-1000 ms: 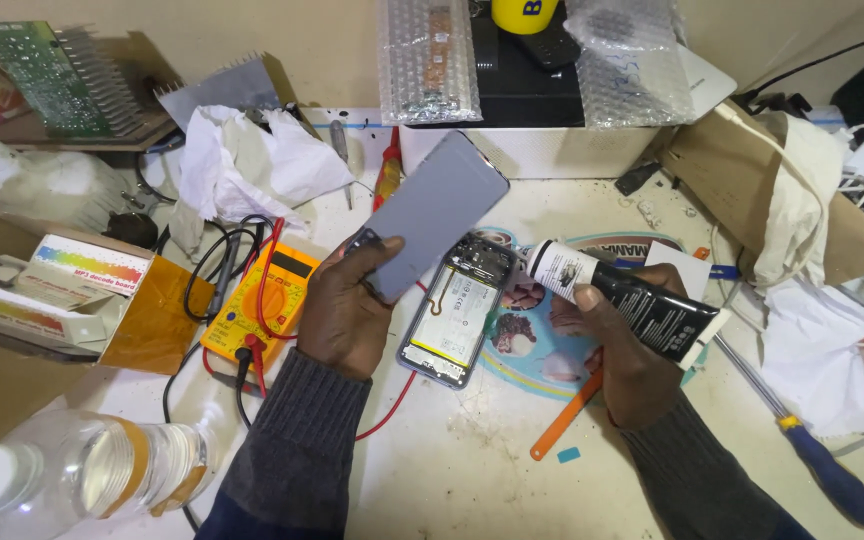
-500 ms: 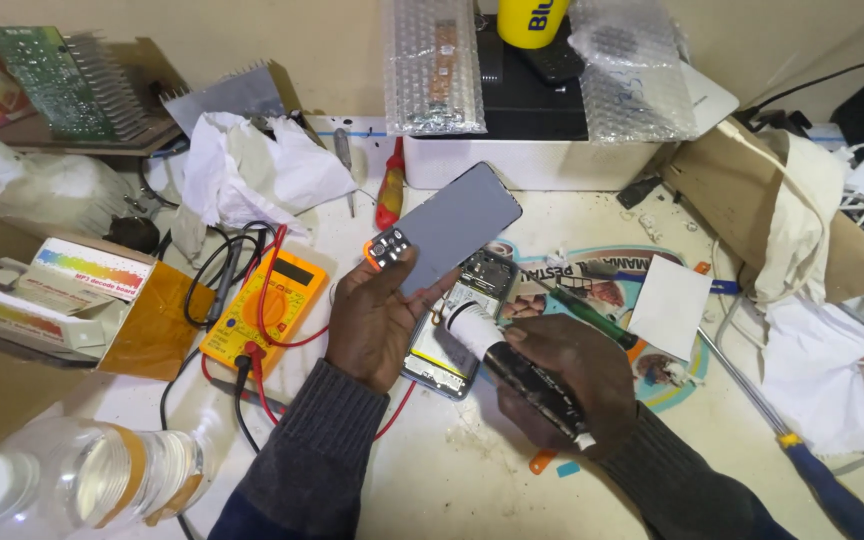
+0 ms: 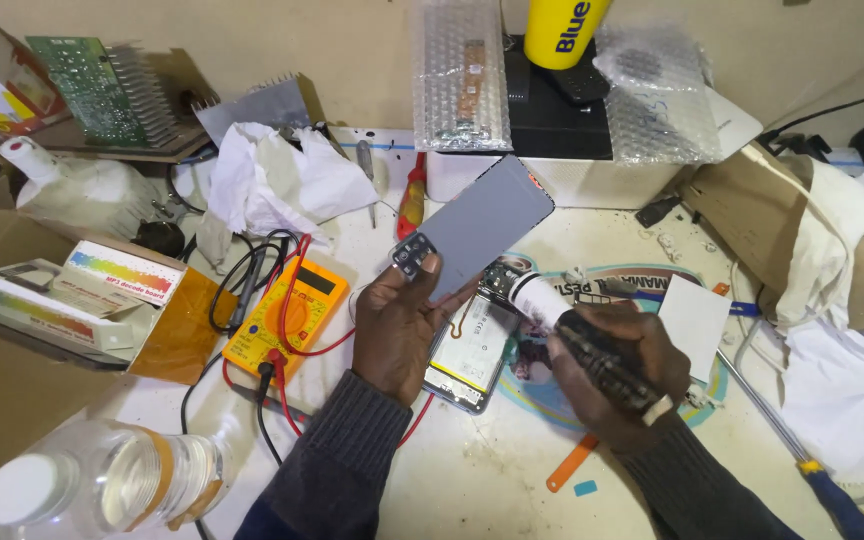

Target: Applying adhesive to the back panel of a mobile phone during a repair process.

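Gripping a grey back cover (image 3: 482, 232), left hand (image 3: 397, 330); right hand (image 3: 607, 370) clutching a glue tube (image 3: 592, 345) beside it.

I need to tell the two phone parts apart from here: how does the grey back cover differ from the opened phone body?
The grey back cover is lifted off the table, tilted, in the left hand; the opened phone body lies flat on the table. The cover shows a plain smooth grey face with a camera block at one corner; the body shows exposed internals. Both are similar long rectangles.
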